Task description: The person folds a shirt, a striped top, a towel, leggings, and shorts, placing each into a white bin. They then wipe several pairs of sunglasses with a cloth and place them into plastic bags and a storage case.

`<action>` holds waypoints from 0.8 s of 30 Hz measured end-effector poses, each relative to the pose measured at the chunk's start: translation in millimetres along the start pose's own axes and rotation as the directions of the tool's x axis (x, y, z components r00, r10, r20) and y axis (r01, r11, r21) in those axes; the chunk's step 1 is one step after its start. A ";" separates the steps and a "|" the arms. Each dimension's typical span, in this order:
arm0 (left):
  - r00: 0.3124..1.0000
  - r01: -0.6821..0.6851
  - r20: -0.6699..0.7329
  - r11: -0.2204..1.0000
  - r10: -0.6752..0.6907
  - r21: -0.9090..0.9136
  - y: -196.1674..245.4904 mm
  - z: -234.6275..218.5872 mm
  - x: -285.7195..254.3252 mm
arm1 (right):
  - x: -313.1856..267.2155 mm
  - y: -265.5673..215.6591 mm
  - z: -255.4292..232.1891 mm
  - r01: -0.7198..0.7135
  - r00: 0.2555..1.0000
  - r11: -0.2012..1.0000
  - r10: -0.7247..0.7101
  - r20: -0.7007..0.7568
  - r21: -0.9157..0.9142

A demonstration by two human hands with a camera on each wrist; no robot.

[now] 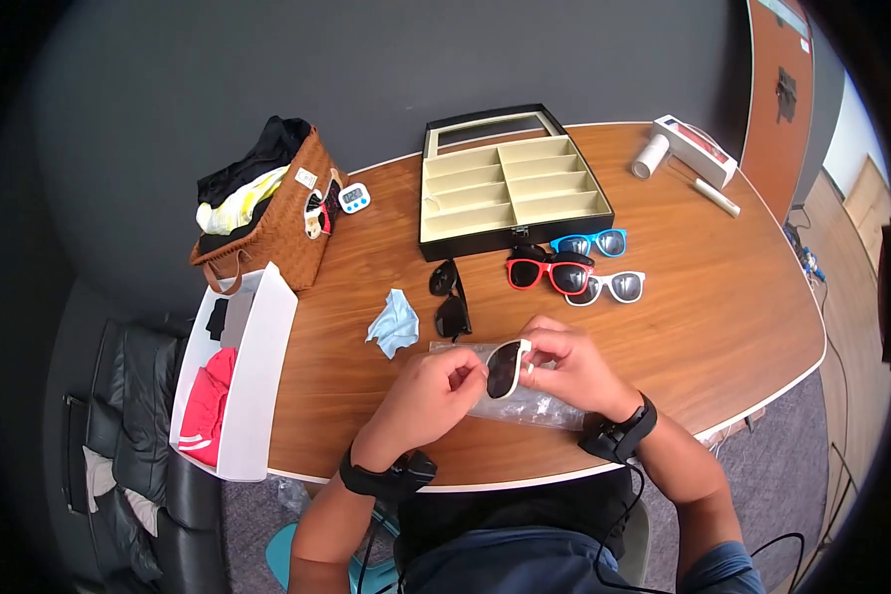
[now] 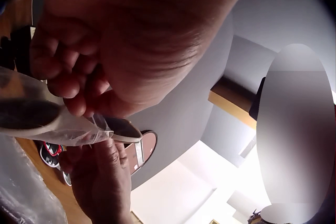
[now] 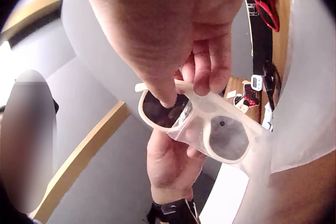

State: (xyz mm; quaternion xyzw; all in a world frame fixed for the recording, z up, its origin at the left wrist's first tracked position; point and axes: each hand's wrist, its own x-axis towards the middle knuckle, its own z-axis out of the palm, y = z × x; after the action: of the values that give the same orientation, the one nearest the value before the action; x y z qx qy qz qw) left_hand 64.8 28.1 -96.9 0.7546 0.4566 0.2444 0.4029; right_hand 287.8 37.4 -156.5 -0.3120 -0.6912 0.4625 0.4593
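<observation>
White-framed sunglasses (image 1: 504, 370) are held above the table's front, between my left hand (image 1: 426, 394) and my right hand (image 1: 581, 373). In the right wrist view, a clear plastic sleeve (image 3: 259, 155) covers one lens of the sunglasses (image 3: 229, 138), while the other lens is outside it. My right fingers and thumb pinch the frame near the uncovered lens. Below, my left hand (image 3: 173, 163) grips near the sleeve's edge. The left wrist view shows my left fingertips at the sleeve (image 2: 79, 132), close to my right hand (image 2: 105, 176). Clear plastic (image 1: 535, 408) lies on the table beneath.
Red (image 1: 549, 275), blue (image 1: 589, 244) and white sunglasses (image 1: 626, 287) lie before an open compartment case (image 1: 518, 241). Black sunglasses (image 1: 453, 300) and a blue cloth (image 1: 394, 324) lie left of them. A basket (image 1: 297, 233), white box (image 1: 257, 396) and timer (image 1: 354, 198) are farther left.
</observation>
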 end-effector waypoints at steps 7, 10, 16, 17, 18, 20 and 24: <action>0.992 0.077 -0.085 0.985 -0.091 -0.155 -15.1 -16.7 -0.1 | 0.8 -5.8 -1.7 -0.049 0.998 0.948 0.057 -0.018 0.313; 0.990 0.026 -0.120 0.928 -0.076 -0.373 -5.8 -27.4 -2.4 | 0.4 -4.2 -3.3 -0.045 0.999 0.956 0.051 -0.014 0.289; 0.979 -0.020 -0.197 0.930 -0.057 -0.367 16.8 -47.8 -15.1 | -3.7 2.9 -2.1 -0.167 0.986 0.907 0.149 0.077 0.387; 0.977 -0.050 -0.211 0.917 -0.037 -0.396 14.4 -44.3 -13.5 | 0.0 2.1 -3.9 -0.199 0.979 0.887 0.163 0.121 0.417; 0.975 -0.060 -0.220 0.917 -0.031 -0.395 15.3 -42.2 -13.5 | 3.6 0.6 -5.9 -0.194 0.980 0.891 0.156 0.125 0.411; 0.985 -0.117 -0.159 0.934 0.066 -0.336 14.8 -33.0 -17.1 | 3.8 -2.4 -6.5 -0.386 0.921 0.769 0.286 0.266 0.510; 0.908 -0.420 0.023 0.907 0.419 0.028 21.5 13.0 -5.6 | 6.7 -6.6 -0.7 -0.591 0.802 0.412 0.398 0.447 0.694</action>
State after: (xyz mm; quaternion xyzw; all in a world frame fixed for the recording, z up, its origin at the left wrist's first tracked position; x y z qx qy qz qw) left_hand 82.4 12.6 -86.3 0.8435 0.2844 0.3114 0.3326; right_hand 285.9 40.8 -147.9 -0.2073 -0.3225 0.8686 0.3138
